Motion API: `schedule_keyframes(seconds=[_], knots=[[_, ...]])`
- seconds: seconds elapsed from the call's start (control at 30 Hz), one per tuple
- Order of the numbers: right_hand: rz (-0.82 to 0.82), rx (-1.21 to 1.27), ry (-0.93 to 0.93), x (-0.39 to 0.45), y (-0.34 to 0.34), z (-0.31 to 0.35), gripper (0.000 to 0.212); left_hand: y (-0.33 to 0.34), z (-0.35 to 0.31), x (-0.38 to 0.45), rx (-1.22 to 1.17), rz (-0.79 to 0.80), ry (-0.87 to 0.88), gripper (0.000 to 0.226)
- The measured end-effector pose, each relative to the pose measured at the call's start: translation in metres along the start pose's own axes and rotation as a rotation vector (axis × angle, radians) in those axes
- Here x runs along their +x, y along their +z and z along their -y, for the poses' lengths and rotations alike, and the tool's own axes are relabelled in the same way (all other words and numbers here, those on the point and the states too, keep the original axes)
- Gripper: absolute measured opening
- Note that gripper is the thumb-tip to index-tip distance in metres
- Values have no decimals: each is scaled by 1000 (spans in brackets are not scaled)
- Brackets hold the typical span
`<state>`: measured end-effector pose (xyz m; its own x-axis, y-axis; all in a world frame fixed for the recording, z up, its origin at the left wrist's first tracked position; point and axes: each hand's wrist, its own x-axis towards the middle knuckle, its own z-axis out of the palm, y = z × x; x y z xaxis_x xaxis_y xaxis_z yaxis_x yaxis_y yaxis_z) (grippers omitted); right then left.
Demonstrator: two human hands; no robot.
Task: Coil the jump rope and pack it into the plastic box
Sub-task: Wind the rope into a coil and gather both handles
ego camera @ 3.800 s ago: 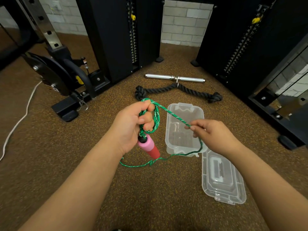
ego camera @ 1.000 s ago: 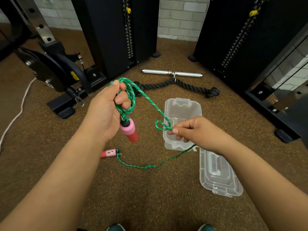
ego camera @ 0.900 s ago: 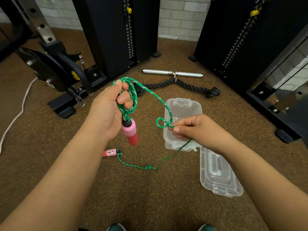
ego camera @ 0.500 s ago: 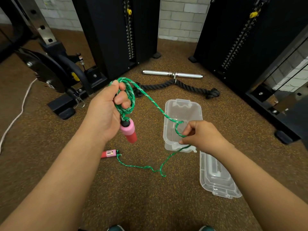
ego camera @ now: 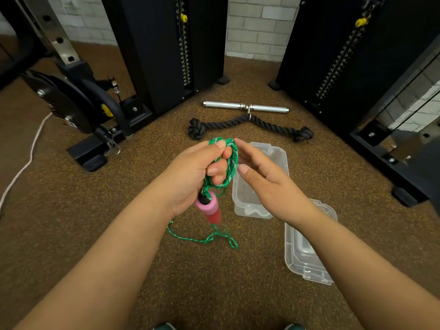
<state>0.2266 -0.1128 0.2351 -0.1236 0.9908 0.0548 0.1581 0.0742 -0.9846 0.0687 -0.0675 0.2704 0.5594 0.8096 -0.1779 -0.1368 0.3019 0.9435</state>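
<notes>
My left hand (ego camera: 188, 173) is shut on the green jump rope (ego camera: 232, 160), which is coiled in several loops around its fingers. One pink handle (ego camera: 209, 209) hangs below that fist. My right hand (ego camera: 264, 184) is right next to the coil with its fingers spread, fingertips at the loops, and no rope is visibly pinched in it. The loose rope tail (ego camera: 206, 239) lies on the floor below the handle. I cannot see the second handle. The clear plastic box (ego camera: 278, 154) stands open on the floor behind my right hand, with its lid (ego camera: 303, 260) beside it, nearer to me.
A black knotted rope attachment (ego camera: 250, 122) and a metal bar (ego camera: 245, 107) lie beyond the box. Black weight-stack towers (ego camera: 166, 55) stand left and right, a plate rack (ego camera: 66, 108) at left, a white cord (ego camera: 26, 163) on the brown floor.
My right hand has swung left from over the box to the coil, laying another loop on my left hand. The slack between the hands is gone and less rope lies on the floor.
</notes>
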Motion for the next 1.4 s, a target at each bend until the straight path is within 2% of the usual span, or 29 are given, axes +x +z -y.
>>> schedule_keyframes(seconds=[0.13, 0.23, 0.3, 0.37, 0.43, 0.5, 0.57, 0.67, 0.77, 0.9, 1.1, 1.27, 1.4], knots=[[14, -76, 43, -1, 1, 2, 23, 2, 2, 1, -45, -7, 4, 25], [-2, -197, 149, -2, 5, 0, 27, -2, 4, 4, -146, -109, 47, 26], [46, -414, 165, -5, 8, -3, 25, -7, 6, 6, -195, -177, 70, 28], [116, -585, 144, -8, 11, -4, 23, -9, 5, 7, -244, -183, 45, 35], [172, -656, 107, -10, 14, -1, 23, -8, 4, 6, -227, -164, 7, 43], [207, -656, 91, -10, 15, 3, 23, -6, 4, 4, -107, -161, -29, 46], [215, -603, 76, -11, 14, 8, 24, -4, 7, 9, 115, -197, -103, 46], [217, -488, 33, -12, 10, 19, 23, -1, 13, 11, 418, -206, -245, 58], [133, -288, 37, -11, -2, 35, 22, 1, 18, -2, 646, -104, -152, 46], [-46, -145, 65, -7, -24, 40, 26, 0, 10, -9, 711, 15, -89, 59], [-104, -160, 90, -4, -18, 25, 25, 3, 12, -3, 523, 73, -107, 24], [131, -64, 105, -10, -7, 30, 22, 2, 9, -3, 267, 94, -96, 24], [199, 2, 166, -8, -11, 26, 21, -5, 4, -6, 85, 227, -184, 25]])
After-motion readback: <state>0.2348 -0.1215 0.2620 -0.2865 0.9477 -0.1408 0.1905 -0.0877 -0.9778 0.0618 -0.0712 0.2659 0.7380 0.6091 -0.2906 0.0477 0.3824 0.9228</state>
